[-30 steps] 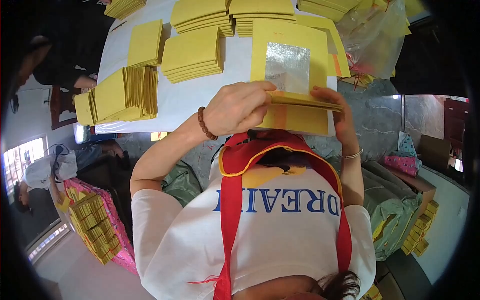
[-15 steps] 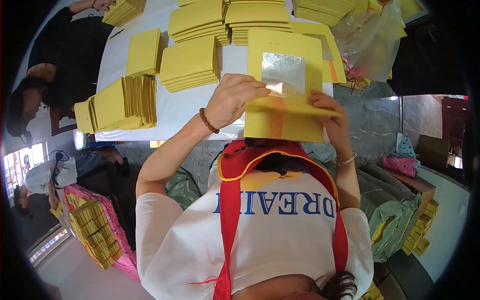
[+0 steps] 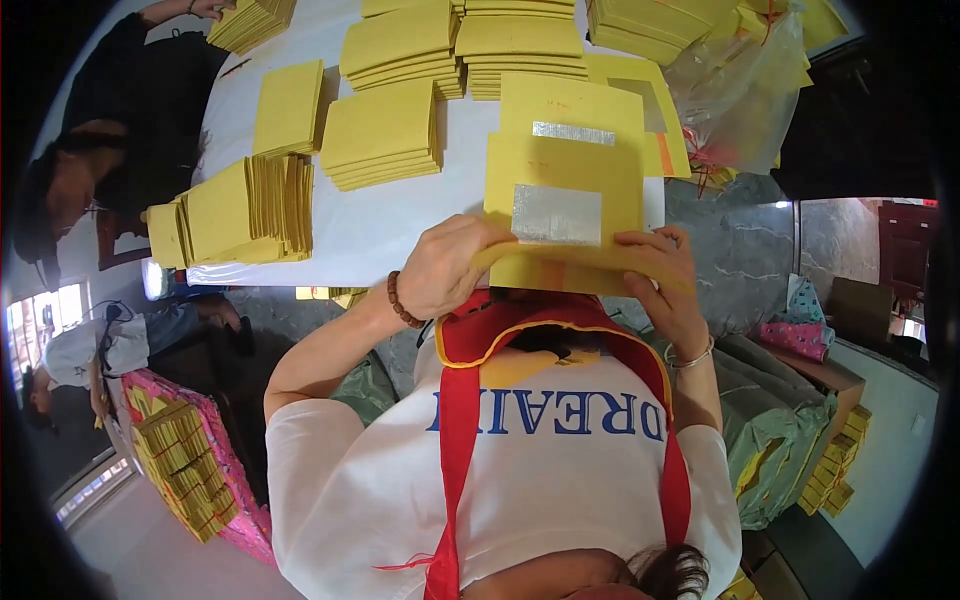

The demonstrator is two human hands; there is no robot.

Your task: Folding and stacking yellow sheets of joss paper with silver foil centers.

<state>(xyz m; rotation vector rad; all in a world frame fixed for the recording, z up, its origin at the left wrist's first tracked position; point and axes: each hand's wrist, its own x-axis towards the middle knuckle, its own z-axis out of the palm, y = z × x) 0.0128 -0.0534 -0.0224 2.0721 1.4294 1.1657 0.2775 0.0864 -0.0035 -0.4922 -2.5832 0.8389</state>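
Note:
Both of my hands grip a yellow paper sheet (image 3: 545, 162) with a silver foil rectangle (image 3: 557, 215) on it, at the table's near edge. Its near part is bent up in a curl along the front. My left hand (image 3: 455, 262) pinches the left end of this curl, thumb hidden. At the right end, my right hand (image 3: 664, 280) has its fingers over the sheet and its thumb on the near side. Beneath and farther back lies another yellow sheet (image 3: 570, 98), its own foil partly covered by the held one.
Stacks of folded yellow paper (image 3: 380, 130) cover the far and left table (image 3: 385, 230). At the far right is a clear plastic bag (image 3: 735, 100). A person in dark clothes (image 3: 145, 80) is at the left. Green-wrapped bundles (image 3: 775, 430) stand at my right.
My hands have come nearer to my body, bringing a foil-marked sheet toward me. It now overlaps another sheet behind it. My left hand has moved down from beside the foil.

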